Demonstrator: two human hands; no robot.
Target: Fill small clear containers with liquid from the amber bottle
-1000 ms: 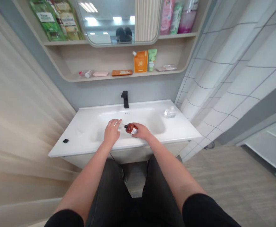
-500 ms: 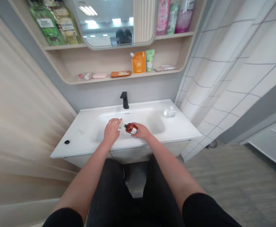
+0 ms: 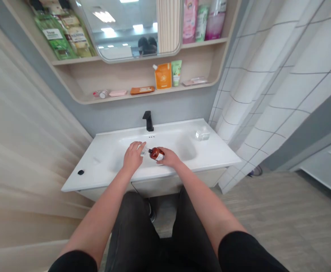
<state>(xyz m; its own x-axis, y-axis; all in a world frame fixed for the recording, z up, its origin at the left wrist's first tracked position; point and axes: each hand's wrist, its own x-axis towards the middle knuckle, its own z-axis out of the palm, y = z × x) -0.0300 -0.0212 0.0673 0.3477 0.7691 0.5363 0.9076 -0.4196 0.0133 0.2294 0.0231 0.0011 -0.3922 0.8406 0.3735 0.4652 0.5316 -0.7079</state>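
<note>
Grips an amber bottle point(image 3: 155, 153) in the closed fingers of the right hand point(image 3: 169, 157), above the near part of the white basin point(image 3: 186, 145). Looks tipped well over, long axis running left to right, with the black neck pointing left and slightly far; cannot make out the contents. Closes the fingers of the left hand point(image 3: 132, 156) about a small clear container point(image 3: 143, 152) just beside that neck, contents too small to tell. Beyond, on the upper left shelf, green liquid inside a bottle point(image 3: 58, 44).
</note>
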